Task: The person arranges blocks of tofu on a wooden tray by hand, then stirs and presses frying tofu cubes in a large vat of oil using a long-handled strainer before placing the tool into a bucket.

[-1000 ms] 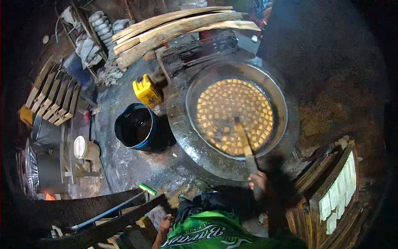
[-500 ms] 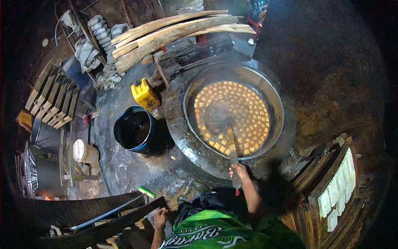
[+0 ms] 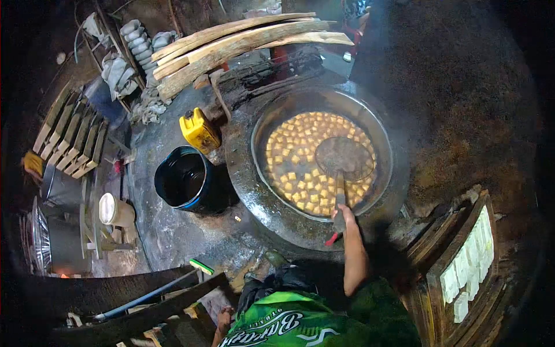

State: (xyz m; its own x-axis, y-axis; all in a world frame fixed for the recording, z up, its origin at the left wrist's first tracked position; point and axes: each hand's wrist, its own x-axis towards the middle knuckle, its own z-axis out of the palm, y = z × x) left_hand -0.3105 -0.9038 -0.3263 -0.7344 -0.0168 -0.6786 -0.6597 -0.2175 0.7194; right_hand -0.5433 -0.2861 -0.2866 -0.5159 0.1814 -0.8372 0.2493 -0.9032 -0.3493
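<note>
My right hand (image 3: 343, 216) is closed round the handle of a long skimmer (image 3: 345, 157), whose round, flat head lies over the right part of a large pan (image 3: 384, 124). Many yellow-brown cubes (image 3: 312, 196) float in the liquid, and a dark patch shows among them at the left. My left hand (image 3: 224, 317) is low at the left of the green shirt, near a wooden rail; its fingers are too small and dim to read.
Left of the pan stand a dark bucket (image 3: 182, 178) and a yellow jerrycan (image 3: 200, 130). Long wood pieces (image 3: 248, 47) lie behind it. White blocks (image 3: 469, 265) sit on a wooden rack at right. A white bucket (image 3: 117, 210) stands further left. Part of a person shows at the top.
The skimmer head has moved to the right through the pan, and the cubes have spread apart. My right hand has come a little higher and to the right. My left hand has dropped slightly.
</note>
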